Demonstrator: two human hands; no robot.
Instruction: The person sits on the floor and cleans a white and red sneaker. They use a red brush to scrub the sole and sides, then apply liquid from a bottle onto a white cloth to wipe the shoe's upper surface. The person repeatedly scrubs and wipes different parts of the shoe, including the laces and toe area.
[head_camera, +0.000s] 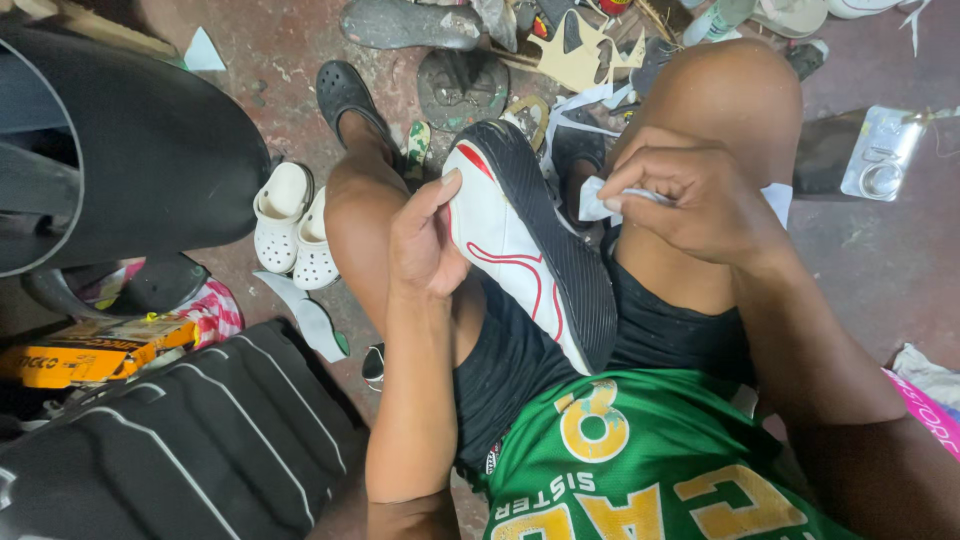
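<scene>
A white sneaker (505, 245) with red trim and a black ribbed sole lies on its side across my lap, sole turned to the right. My left hand (425, 240) grips its white upper from the left, thumb near the toe. Just right of the sole, my right hand (690, 195) pinches a small white cloth or paper piece (592, 203). I sit with bare knees apart, in black shorts and a green jersey.
A pair of white clogs (295, 230) sits on the stained floor at left, beside a dark curved seat (130, 150). Black ribbed panel (190, 440) at lower left, yellow box (80, 355). Loose soles, scraps and sandals (460, 85) lie ahead; a blister pack (882, 152) is at right.
</scene>
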